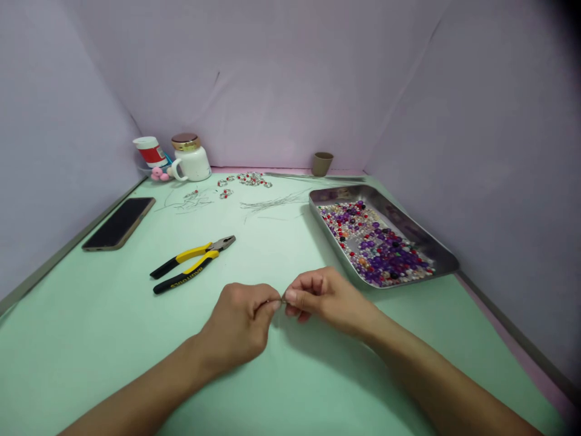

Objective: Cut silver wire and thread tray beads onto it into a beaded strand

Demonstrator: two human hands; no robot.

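A small, thin, metallic-looking piece (283, 299) is pinched between the fingertips of both hands, which are almost touching; its exact form is hidden by the fingers. The left hand (240, 321) is closed, with the piece gripped by thumb and forefinger. By the right hand (329, 300), the other end is gripped between thumb and fingertips, the remaining fingers being loosely curled.

Ahead and to the left of the left hand, combination pliers (196, 270) with yellow-and-black handles are laid on the green tabletop (113, 345). Capitals are printed on the nearer handle, seen upside down; "TOOLS" seems to be spelled at the end, but the full name cannot be read surely. Farther left, a dark-screened smartphone (120, 223) is seen.

Well beyond the left hand, a red label is carried by a white tub (152, 154), its print too small to be read, beside a white lidded mug (195, 165). Straight ahead of both hands, loose wires (276, 201) and red-beaded wire pieces (251, 179) are spread. Just beyond the right hand, mixed beads (385, 257) are held in a metal tray (422, 236).
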